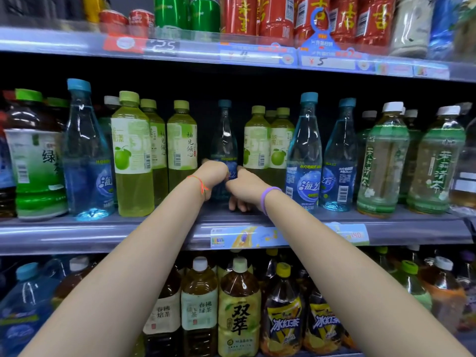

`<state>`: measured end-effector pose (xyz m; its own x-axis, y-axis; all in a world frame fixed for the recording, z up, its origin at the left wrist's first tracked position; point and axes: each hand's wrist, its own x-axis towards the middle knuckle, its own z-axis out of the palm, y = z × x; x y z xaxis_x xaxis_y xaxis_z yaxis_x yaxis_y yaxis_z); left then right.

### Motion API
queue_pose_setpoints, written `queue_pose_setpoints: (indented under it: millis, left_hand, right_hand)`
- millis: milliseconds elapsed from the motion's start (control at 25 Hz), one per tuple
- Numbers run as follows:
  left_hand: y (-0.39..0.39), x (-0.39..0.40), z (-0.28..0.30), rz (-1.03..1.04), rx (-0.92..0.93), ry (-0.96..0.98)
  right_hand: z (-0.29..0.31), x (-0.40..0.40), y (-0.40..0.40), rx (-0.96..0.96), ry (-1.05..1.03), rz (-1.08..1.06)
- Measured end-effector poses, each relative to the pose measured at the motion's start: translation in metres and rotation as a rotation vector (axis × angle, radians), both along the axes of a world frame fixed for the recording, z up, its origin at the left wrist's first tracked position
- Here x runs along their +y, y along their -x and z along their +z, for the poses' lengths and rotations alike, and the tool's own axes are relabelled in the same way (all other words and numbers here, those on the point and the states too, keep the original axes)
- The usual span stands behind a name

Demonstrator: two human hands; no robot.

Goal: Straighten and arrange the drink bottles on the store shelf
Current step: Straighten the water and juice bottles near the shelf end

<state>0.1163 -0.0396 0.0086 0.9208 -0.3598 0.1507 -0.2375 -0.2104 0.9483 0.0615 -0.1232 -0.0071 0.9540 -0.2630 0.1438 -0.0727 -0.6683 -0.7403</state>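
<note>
A clear blue bottle with a blue cap [224, 135] stands set back in a gap on the middle shelf [103, 235]. My left hand [213, 176] grips its lower left side, and my right hand [244, 189] grips its lower right side. Both hands hide the bottle's base. Yellow-green pomelo drink bottles [181, 143] stand just left of it and more of them [257, 143] just right. Two matching blue bottles [305, 153] stand at the shelf front to the right, another [86, 150] to the left.
Green tea bottles [383, 158] fill the right end of the middle shelf, and a large green-label bottle [36, 155] stands at the left. Red bottles and cans [275, 16] line the top shelf. Big tea bottles [239, 307] crowd the bottom shelf under my forearms.
</note>
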Motion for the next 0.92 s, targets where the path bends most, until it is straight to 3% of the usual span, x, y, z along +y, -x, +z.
queue_pose_setpoints:
  millis: [240, 440, 560, 760, 920]
  left_hand:
    - [0.009, 0.016, -0.007, 0.016, -0.061, 0.000]
    - [0.026, 0.022, -0.016, 0.144, -0.409, -0.223]
    - [0.032, 0.015, -0.021, 0.117, -0.445, -0.196]
    - [0.045, 0.001, -0.030, 0.054, -0.552, -0.178]
    - [0.063, -0.019, -0.038, -0.009, -0.518, -0.137]
  right_hand:
    - [0.001, 0.001, 0.001, -0.153, -0.119, -0.122]
    - [0.000, 0.016, 0.027, -0.474, 0.200, -0.351]
    - [-0.001, 0.017, 0.038, -0.639, 0.325, -0.410]
    - [0.001, -0.002, 0.055, -0.741, 0.521, -0.450]
    - [0.000, -0.035, 0.073, -0.882, 0.838, -0.778]
